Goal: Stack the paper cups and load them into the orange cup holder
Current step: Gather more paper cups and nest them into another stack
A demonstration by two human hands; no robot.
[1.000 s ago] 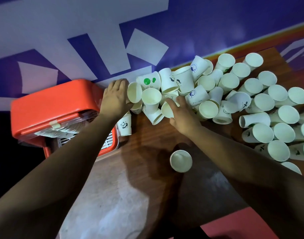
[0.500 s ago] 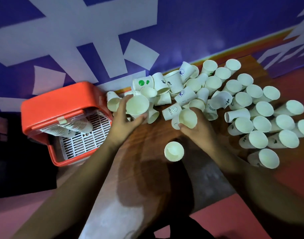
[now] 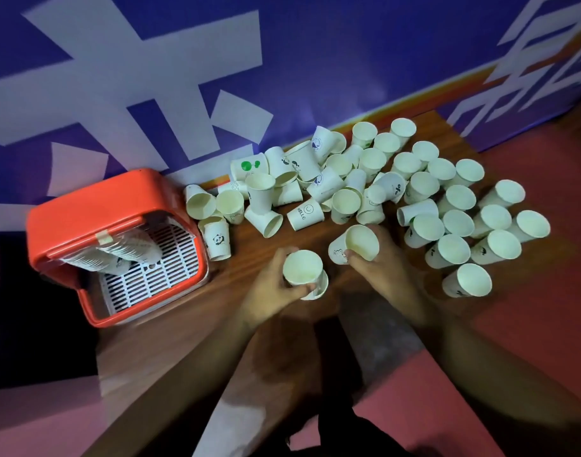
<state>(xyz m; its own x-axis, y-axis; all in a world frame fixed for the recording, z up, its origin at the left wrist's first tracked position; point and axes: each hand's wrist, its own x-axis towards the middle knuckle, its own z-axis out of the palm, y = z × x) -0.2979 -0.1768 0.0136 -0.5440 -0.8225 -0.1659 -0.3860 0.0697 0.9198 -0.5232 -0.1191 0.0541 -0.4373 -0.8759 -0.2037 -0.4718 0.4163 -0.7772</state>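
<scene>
Several white paper cups (image 3: 355, 179) lie and stand in a heap across the wooden table (image 3: 190, 331). My left hand (image 3: 269, 288) grips one cup (image 3: 303, 268), mouth up, partly over a second cup (image 3: 319, 286) standing on the table. My right hand (image 3: 378, 265) holds another cup (image 3: 358, 244), tilted with its mouth toward me. The orange cup holder (image 3: 94, 219) sits at the table's left end, its front open, with a stack of cups (image 3: 117, 255) lying on its white grid.
A blue wall with white lettering (image 3: 150, 94) runs right behind the table. Upright cups (image 3: 474, 282) crowd the right end near the red floor (image 3: 530, 324). A panda-print cup (image 3: 218, 240) stands beside the holder.
Both hands pulled back from the heap toward me, each with a cup. The left hand's cup came down over the lone cup on the table. The camera view shifted.
</scene>
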